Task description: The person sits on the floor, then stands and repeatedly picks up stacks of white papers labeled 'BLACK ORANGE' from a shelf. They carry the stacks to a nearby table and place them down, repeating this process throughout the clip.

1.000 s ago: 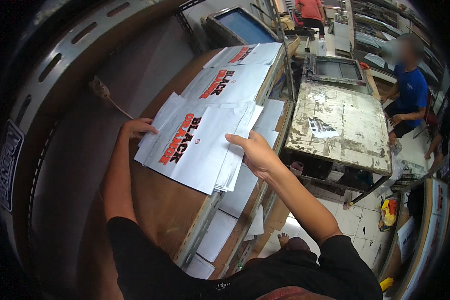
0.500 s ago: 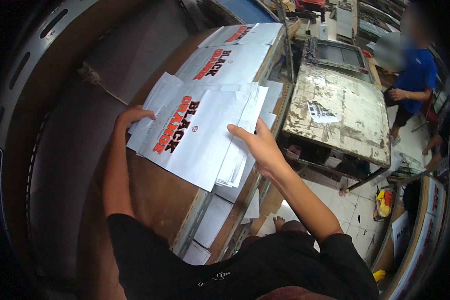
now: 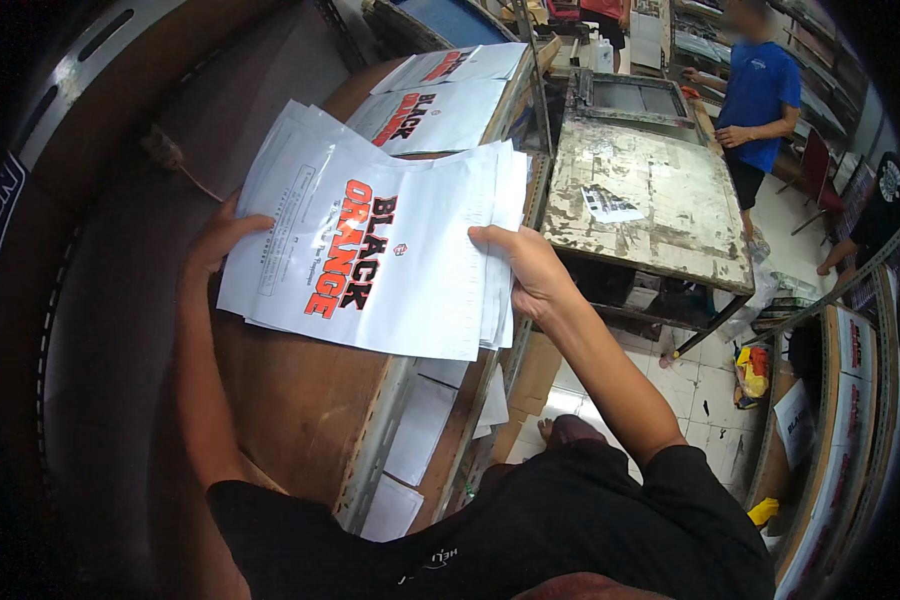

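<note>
Between my hands is a stack of white printed plastic mailer bags (image 3: pixel 420 270), raised over the brown shelf board (image 3: pixel 280 385) and bowed in the middle. My left hand (image 3: pixel 228 238) is closed on the stack's left edge, thumb on top. On the right edge my right hand (image 3: pixel 528 262) grips it the same way, its other fingers hidden beneath. Several sheet edges fan out unevenly under the top bag. Beyond, more printed bags (image 3: pixel 448 112) lie in piles along the same board.
Lower shelf tiers hold white sheets (image 3: pixel 420 430). To the right stands a paint-worn table (image 3: pixel 640 190) with a framed screen (image 3: pixel 635 98) at its far end. A person in a blue shirt (image 3: pixel 765 90) stands behind it. Another rack (image 3: pixel 820 440) with printed bags is at lower right.
Both hands have lifted the stack of mailer bags off the board, and it now bows between them. The person in blue appears farther left and more upright.
</note>
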